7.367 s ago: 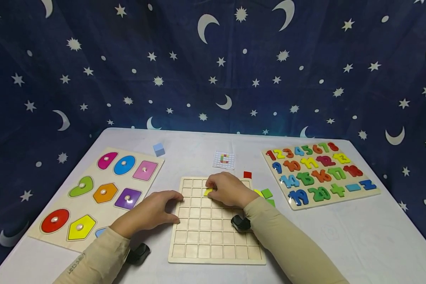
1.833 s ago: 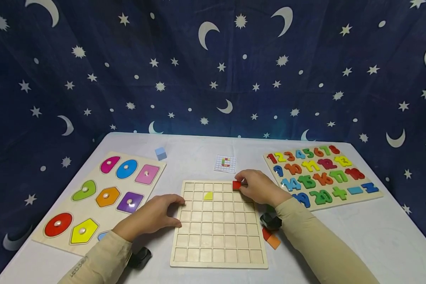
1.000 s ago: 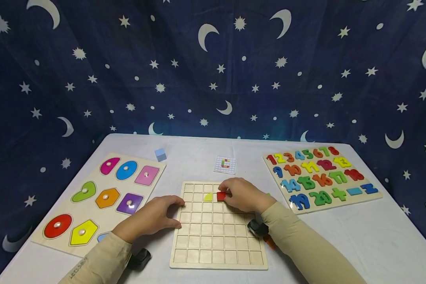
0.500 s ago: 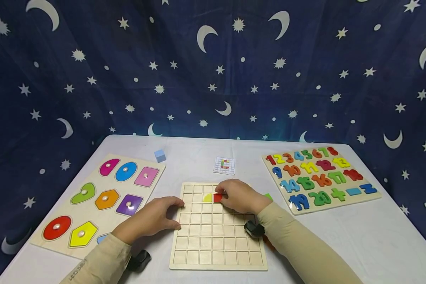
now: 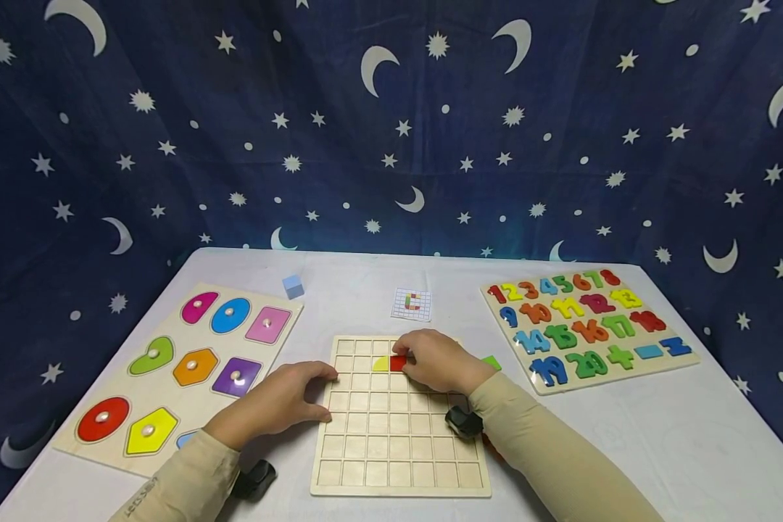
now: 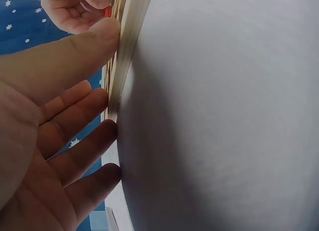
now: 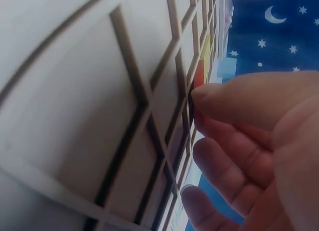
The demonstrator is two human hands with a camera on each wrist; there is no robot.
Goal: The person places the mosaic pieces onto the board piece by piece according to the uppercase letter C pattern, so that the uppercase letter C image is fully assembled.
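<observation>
A wooden grid board (image 5: 399,444) lies in front of me. My left hand (image 5: 280,400) rests at its left edge, thumb and fingertips against the rim with the fingers loosely extended. With thumb and finger, my right hand (image 5: 440,362) pinches a red square tile (image 5: 398,364) in the second row. In the right wrist view the red tile (image 7: 199,74) shows beyond the thumb tip. Directly left of it, a yellow quarter-circle tile (image 5: 381,365) sits in its cell. Behind the board is a small card (image 5: 412,304) with a coloured pattern on a grid.
A knobbed shape puzzle (image 5: 199,370) lies to the left, and a number puzzle (image 5: 587,330) to the right. At the back left is a light blue cube (image 5: 293,286). A green tile (image 5: 491,362) shows behind my right wrist; the right forearm mostly covers other tiles.
My right hand has set down nothing visible since picking up the red tile, but has carried it leftward from the board's upper right to beside the yellow piece. The left hand stays put.
</observation>
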